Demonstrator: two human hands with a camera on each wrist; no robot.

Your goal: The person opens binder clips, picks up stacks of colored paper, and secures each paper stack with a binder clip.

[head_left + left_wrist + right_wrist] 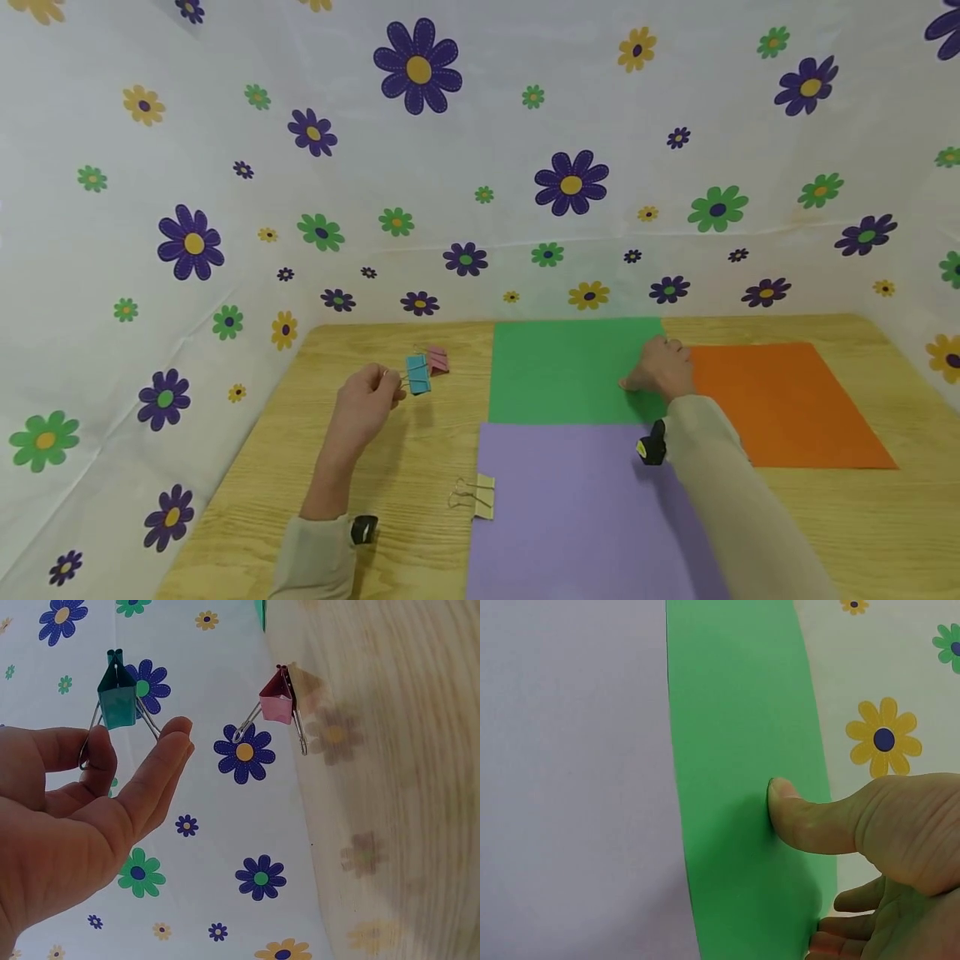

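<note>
My left hand (367, 396) holds a blue binder clip (417, 375) by its wire handles, thumb on one and fingertips on the other. In the left wrist view this clip (118, 709) looks teal, its jaws nearly together with no paper between them. A pink binder clip (438, 360) lies on the table just beyond. At the right edge of a green sheet (566, 371), my right hand (662, 368) grips the paper, its thumb on top and the other fingers at the edge, partly hidden. A purple sheet (577, 508) lies in front, with a yellow binder clip (484, 497) on its left edge.
An orange sheet (787, 404) lies to the right of the green one. The wooden table (247, 517) ends at a flower-printed white cloth (480, 225) that hangs behind it and along both sides.
</note>
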